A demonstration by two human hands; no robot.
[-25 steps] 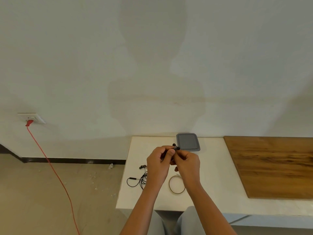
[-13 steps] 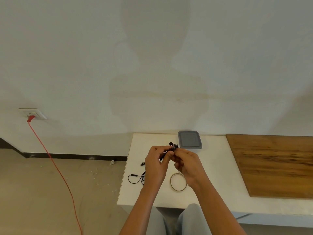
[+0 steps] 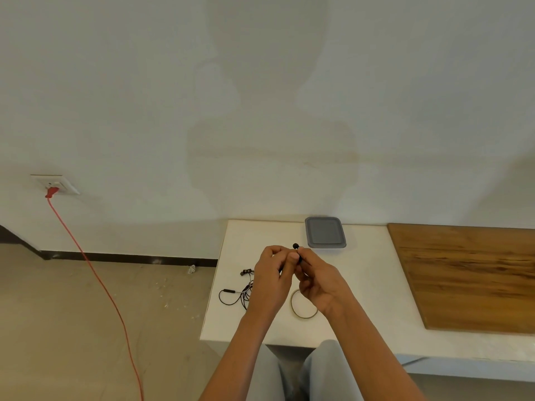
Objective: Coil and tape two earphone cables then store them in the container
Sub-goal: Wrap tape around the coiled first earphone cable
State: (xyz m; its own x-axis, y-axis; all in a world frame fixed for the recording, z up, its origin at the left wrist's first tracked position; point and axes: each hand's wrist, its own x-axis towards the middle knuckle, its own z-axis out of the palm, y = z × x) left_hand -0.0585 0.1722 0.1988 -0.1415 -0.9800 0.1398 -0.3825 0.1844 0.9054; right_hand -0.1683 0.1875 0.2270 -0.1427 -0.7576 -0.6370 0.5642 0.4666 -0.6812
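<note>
Step in hand: coiling the first earphone, early in the task. Left hand and right hand are raised together over the counter. Both pinch the held earphone between thumb and fingertips, fingers curled and clamped on it. One black earbud pokes up above the pinch. How much cable is wound inside the hands can't be told, as the fingers hide it. No tape visible on it.

Second earphone lies loose and uncoiled on the counter, left of the left hand, near the counter's left edge. Tape roll lies flat on the counter just below the right wrist, untouched.

Next move, as I judge it: finish the loops, keep one hand pinching the bundle, and free the other for the tape roll. The thin cable likely springs open if the pinch loosens.

Container sits at the back of the counter near the wall, beyond the hands and apart from them. Its grey lid is on, so the contents are not visible. It needs opening before anything goes in. Neither earphone is in it.
</note>
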